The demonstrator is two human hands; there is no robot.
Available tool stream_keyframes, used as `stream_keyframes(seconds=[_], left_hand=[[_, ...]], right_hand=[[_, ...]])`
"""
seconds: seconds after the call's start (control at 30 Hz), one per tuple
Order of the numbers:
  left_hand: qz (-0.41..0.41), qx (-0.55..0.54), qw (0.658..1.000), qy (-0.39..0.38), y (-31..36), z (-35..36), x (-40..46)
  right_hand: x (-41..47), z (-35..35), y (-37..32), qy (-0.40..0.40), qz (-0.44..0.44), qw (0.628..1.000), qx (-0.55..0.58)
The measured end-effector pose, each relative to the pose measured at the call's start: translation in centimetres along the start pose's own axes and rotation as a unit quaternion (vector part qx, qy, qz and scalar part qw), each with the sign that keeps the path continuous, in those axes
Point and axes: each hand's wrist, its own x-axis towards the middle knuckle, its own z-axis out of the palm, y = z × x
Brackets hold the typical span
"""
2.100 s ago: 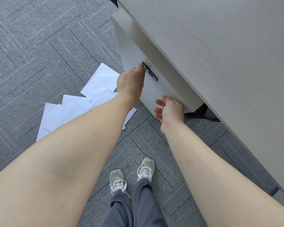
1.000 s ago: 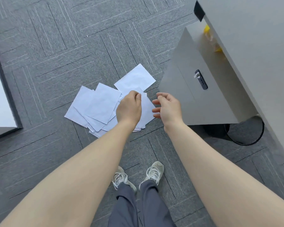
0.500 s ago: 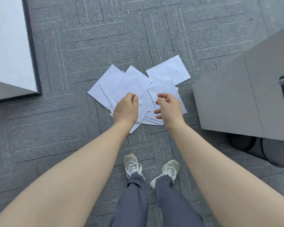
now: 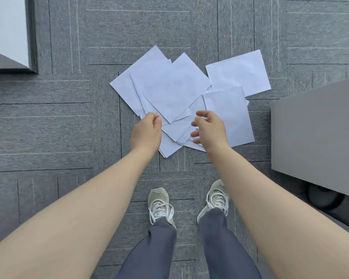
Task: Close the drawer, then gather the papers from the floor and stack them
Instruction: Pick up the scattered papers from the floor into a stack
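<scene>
Several white papers [image 4: 169, 93] lie overlapping on the grey carpet in front of my feet, and one sheet [image 4: 238, 72] sits a little apart at the right. My left hand [image 4: 146, 133] hovers at the pile's lower left edge with its fingers curled shut; I see nothing held in it. Over the pile's lower right part, my right hand [image 4: 209, 131] has its fingers spread and curved, holding nothing. The grey drawer cabinet [image 4: 314, 133] stands at the right edge, and its lock and drawer front are out of view.
A white panel with a dark frame [image 4: 8, 31] stands at the top left. A dark round caster or base [image 4: 324, 198] shows under the cabinet. My shoes [image 4: 159, 204] stand just below the papers, with carpet on all other sides.
My left hand left the drawer's lock area and both hands moved to the papers. The view turned left, so the cabinet slid to the right edge and the papers came to the centre.
</scene>
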Motion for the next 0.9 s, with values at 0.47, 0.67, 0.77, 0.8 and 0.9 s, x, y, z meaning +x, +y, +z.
stream_keyframes(seconds=[0.47,0.67,0.77,0.8,0.9], left_hand=[[-0.059,-0.019,0.997,0.037,-10.1,13.5,14.1],[-0.101,-0.043,0.991,0.082,-12.3,15.9,19.7],[-0.139,-0.066,0.983,0.100,-12.7,16.5,22.1],[-0.153,-0.077,0.980,0.102,-12.9,16.7,22.6],[-0.181,-0.118,0.969,0.122,-13.5,17.4,24.4]], right_hand=[[20.0,3.0,9.8,-0.034,0.028,0.993,-0.113],[27.5,4.4,11.2,-0.025,0.007,0.973,-0.227],[30.4,5.3,11.1,-0.004,-0.016,0.967,-0.255],[31.1,5.6,11.1,0.005,-0.018,0.964,-0.267],[33.1,6.4,11.1,0.032,-0.024,0.959,-0.282]])
